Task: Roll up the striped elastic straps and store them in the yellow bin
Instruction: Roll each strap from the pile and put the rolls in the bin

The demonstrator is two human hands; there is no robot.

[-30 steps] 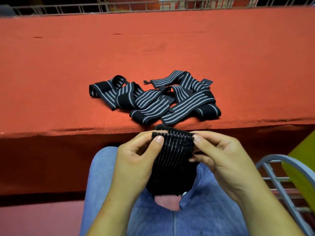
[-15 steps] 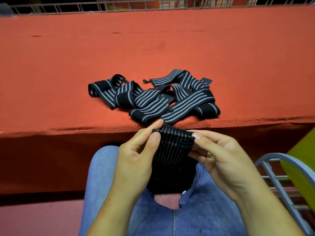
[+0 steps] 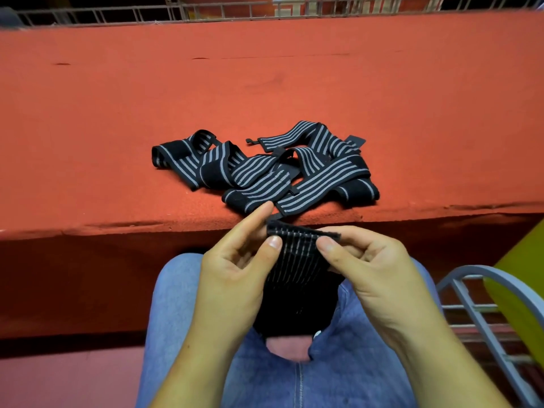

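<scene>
A black strap with grey stripes hangs between my hands over my lap, its top edge folded over. My left hand pinches the strap's left corner with the thumb, the index finger stretched upward. My right hand pinches the right corner. A tangled pile of striped straps lies on the red table near its front edge, just beyond my fingers. A slice of the yellow bin shows at the right edge, below table height.
A grey metal rack stands at the lower right, in front of the bin. A wire fence runs along the table's far side. My jeans-clad legs fill the bottom middle.
The strap's top edge has been rolled down a turn. My left index finger has lifted off and points upward. Both hands sit slightly higher, nearer the table edge.
</scene>
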